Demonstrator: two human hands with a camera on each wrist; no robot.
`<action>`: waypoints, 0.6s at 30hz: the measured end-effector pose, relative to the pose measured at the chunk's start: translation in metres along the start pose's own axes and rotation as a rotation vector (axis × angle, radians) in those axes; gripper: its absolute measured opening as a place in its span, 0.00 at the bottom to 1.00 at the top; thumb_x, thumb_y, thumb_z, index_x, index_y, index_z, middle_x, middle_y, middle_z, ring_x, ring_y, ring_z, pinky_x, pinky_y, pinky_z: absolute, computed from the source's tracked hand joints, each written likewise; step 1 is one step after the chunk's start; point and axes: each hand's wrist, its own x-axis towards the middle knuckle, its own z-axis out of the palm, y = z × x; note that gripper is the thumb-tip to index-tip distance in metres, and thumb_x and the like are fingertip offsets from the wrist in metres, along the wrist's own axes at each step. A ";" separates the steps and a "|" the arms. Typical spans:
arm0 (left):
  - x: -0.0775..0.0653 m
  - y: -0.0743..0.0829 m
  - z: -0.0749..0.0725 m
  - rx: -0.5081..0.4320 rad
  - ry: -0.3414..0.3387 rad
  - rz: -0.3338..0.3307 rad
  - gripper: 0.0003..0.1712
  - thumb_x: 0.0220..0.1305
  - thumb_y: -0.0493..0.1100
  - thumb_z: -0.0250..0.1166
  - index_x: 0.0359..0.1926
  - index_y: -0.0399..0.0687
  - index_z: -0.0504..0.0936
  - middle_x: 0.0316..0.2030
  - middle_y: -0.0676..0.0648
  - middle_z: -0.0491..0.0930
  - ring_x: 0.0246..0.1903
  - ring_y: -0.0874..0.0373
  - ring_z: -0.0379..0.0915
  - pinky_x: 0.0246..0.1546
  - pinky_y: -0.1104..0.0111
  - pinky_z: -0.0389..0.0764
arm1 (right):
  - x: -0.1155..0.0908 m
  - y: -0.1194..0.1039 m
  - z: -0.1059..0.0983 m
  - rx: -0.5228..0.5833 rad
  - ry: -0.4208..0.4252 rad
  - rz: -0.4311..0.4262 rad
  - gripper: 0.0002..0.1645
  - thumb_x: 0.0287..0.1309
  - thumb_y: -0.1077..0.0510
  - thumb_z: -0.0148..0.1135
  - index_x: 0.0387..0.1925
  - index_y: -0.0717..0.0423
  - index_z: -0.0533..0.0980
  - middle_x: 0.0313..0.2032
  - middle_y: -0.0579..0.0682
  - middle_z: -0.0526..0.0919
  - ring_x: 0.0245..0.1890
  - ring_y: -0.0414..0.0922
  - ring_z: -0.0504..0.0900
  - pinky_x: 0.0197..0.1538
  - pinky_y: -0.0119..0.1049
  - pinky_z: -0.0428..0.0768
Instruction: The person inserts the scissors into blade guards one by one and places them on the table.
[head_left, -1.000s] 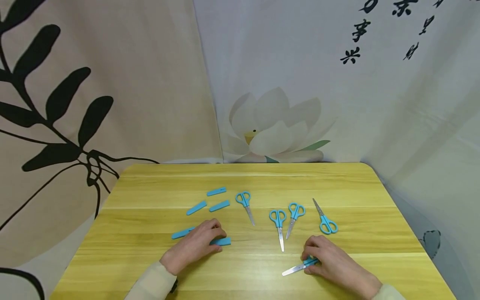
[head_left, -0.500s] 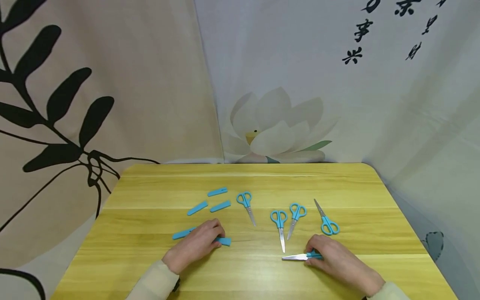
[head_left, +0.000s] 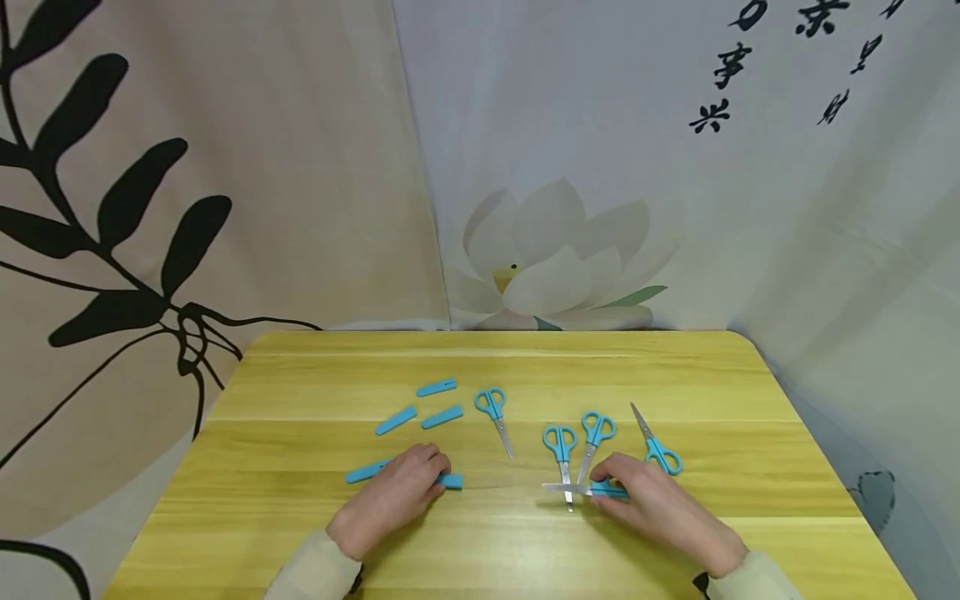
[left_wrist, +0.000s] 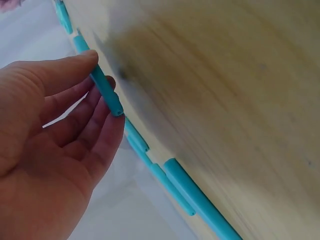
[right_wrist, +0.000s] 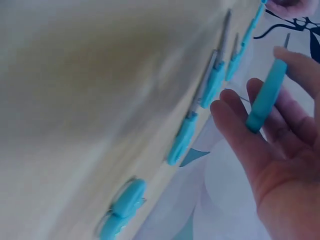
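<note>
My left hand (head_left: 397, 496) pinches a blue scissors cap (head_left: 452, 481) between thumb and fingers; the left wrist view shows this cap (left_wrist: 106, 92) across the fingertips. Toward the right, my right hand (head_left: 660, 504) grips a pair of scissors (head_left: 609, 489) by its blue handle, blades pointing left. In the right wrist view that blue handle (right_wrist: 268, 95) lies between thumb and fingers. The held blades cross in front of one pair of scissors (head_left: 560, 446) on the table. Another pair (head_left: 597, 429) lies just beyond, its blade tips near the held scissors.
Near the left hand lies a blue cap (head_left: 366, 472), with other caps (head_left: 396, 420) (head_left: 442, 417) (head_left: 437, 387) farther back. One pair of scissors (head_left: 491, 406) lies mid-table, another (head_left: 660, 454) beyond the right hand. A printed curtain (head_left: 337, 167) hangs behind the wooden table (head_left: 262, 433).
My right hand has lifted and moved slightly left and away from me with the scissors, whose blades have swung from slanting toward me to pointing left. The left hand has barely moved.
</note>
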 end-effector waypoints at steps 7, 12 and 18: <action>0.001 0.002 0.000 0.018 0.075 -0.019 0.08 0.64 0.37 0.75 0.40 0.45 0.83 0.38 0.51 0.81 0.39 0.56 0.77 0.40 0.66 0.83 | 0.017 -0.004 -0.001 -0.043 0.063 -0.081 0.16 0.51 0.63 0.79 0.41 0.54 0.82 0.39 0.41 0.83 0.34 0.32 0.79 0.35 0.31 0.83; 0.006 0.003 -0.001 0.022 0.135 -0.031 0.07 0.66 0.39 0.73 0.41 0.48 0.83 0.39 0.53 0.78 0.39 0.59 0.74 0.41 0.66 0.81 | 0.031 -0.004 0.001 -0.044 0.125 -0.072 0.16 0.50 0.66 0.78 0.40 0.53 0.82 0.40 0.41 0.82 0.36 0.36 0.82 0.37 0.33 0.85; 0.015 0.008 -0.003 -0.030 0.202 -0.044 0.08 0.67 0.39 0.73 0.44 0.47 0.84 0.43 0.53 0.79 0.43 0.58 0.74 0.47 0.63 0.80 | 0.046 -0.006 0.005 -0.108 0.232 -0.074 0.16 0.47 0.64 0.78 0.39 0.51 0.82 0.41 0.41 0.82 0.35 0.36 0.81 0.35 0.31 0.84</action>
